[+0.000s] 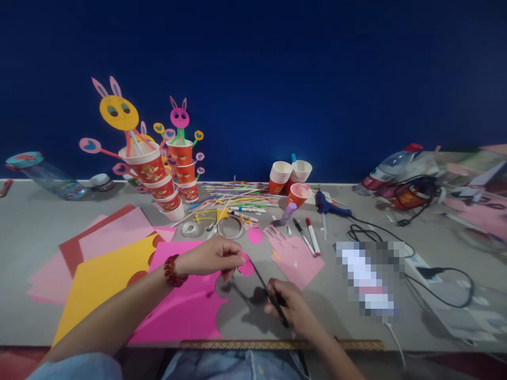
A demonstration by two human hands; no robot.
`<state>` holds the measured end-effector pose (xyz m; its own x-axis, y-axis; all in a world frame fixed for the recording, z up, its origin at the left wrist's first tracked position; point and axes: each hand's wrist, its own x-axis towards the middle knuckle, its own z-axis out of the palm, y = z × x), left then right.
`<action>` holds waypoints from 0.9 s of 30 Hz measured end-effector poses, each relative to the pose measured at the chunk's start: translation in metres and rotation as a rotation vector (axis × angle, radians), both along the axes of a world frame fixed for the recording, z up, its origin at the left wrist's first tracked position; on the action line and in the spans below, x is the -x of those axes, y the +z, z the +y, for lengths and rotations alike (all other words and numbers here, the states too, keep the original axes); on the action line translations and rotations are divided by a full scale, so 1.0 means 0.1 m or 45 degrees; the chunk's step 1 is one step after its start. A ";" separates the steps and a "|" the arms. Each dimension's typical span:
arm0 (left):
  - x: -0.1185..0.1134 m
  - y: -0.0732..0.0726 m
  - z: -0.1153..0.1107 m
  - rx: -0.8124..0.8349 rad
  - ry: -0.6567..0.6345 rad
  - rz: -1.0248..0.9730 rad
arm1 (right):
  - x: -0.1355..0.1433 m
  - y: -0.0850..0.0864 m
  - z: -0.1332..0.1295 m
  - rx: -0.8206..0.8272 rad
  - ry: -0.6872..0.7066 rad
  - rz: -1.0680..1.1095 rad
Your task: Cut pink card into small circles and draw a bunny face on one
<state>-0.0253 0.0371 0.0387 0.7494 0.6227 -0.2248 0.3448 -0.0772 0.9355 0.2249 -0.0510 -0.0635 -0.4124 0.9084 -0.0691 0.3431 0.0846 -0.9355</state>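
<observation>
My left hand (217,256), a beaded bracelet at its wrist, pinches a small bright pink paper disc (246,266) above the table. From the other side my right hand (291,303) grips a pair of dark scissors (260,278), whose blades meet the disc's right edge. Below my left hand lies a bright pink paper sheet (178,301) with curved bites out of its right side. A second pink disc (254,235) rests just beyond my hands. Light pink paper (297,258) with cut-out parts is to its right.
Paper-cup figures with rabbit heads (119,112) stand at the back left, near a yellow sheet (103,279). Coloured sticks (237,196), stacked cups (279,177), and a tape roll (230,227) sit further back. A blue glue gun (332,205) trails its cord on the right.
</observation>
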 end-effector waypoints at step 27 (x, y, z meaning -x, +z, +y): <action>-0.46 -0.39 -0.64 -0.045 0.836 -0.362 | 0.27 0.15 -0.15 0.254 -0.014 0.462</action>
